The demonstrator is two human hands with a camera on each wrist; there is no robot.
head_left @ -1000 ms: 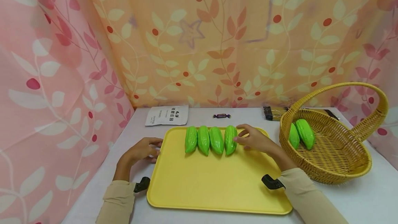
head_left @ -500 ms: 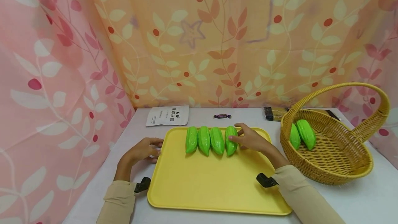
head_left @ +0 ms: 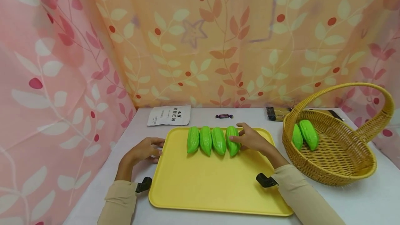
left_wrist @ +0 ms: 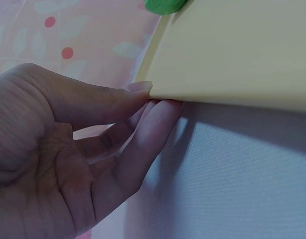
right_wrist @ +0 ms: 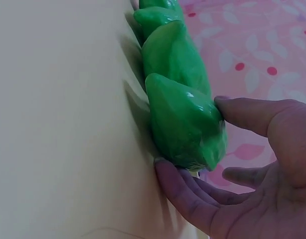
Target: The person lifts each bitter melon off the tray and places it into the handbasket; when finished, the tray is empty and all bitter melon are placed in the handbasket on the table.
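Note:
Several glossy green, ridged toy fruits with pointed ends lie side by side along the far part of a yellow tray [head_left: 218, 186]. My right hand [head_left: 252, 139] holds the rightmost green toy fruit [right_wrist: 185, 122], thumb on its top and fingers low along its outer side, as the right wrist view shows. That fruit lies on the tray beside its neighbour [head_left: 218, 141]. At the tray's left edge, my left hand [head_left: 145, 150] pinches the rim; in the left wrist view its thumb [left_wrist: 103, 102] is at the tray's edge and its fingers are below.
A wicker basket [head_left: 364, 162] with a tall handle stands right of the tray, two more green toy fruits [head_left: 309, 134] inside. Behind the tray lie a white pouch [head_left: 168, 115], a purple-wrapped candy [head_left: 224, 116] and a black-and-gold packet [head_left: 276, 114]. Patterned curtains [head_left: 218, 44] enclose the table.
My right hand has moved slightly left and its thumb has come over the rightmost green toy fruit. My left hand stays at the tray's edge.

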